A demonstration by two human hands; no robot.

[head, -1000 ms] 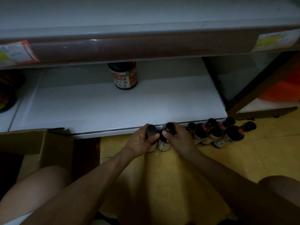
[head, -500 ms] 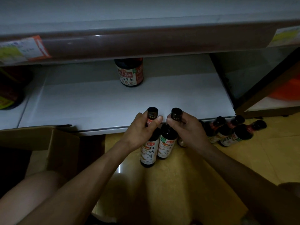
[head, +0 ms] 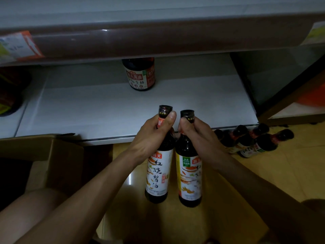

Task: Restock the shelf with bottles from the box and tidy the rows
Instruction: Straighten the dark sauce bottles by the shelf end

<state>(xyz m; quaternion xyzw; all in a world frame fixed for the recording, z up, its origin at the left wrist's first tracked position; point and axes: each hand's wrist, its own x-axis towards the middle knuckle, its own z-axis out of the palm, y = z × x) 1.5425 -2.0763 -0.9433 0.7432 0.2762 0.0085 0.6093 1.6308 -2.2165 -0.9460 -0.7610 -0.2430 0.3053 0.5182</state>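
Note:
My left hand (head: 152, 134) grips the neck of a dark sauce bottle (head: 158, 175) with a white and red label. My right hand (head: 197, 132) grips the neck of a second, similar bottle (head: 190, 176). Both bottles hang upright side by side above the yellow floor, just in front of the white shelf (head: 88, 111). A larger dark bottle (head: 139, 74) stands alone at the back of the shelf. Several more bottles (head: 251, 140) stand on the floor to the right, by the shelf's edge.
An open cardboard box (head: 44, 159) sits at the lower left, its inside dark. The upper shelf's brown front rail (head: 140, 41) overhangs, with price tags at both ends. Dark packaged goods (head: 10, 92) lie on the left shelf section. My knees flank the view.
Both hands lifted the two bottles off the floor from the group by the shelf edge and raised them toward me; the camera view shifted slightly closer.

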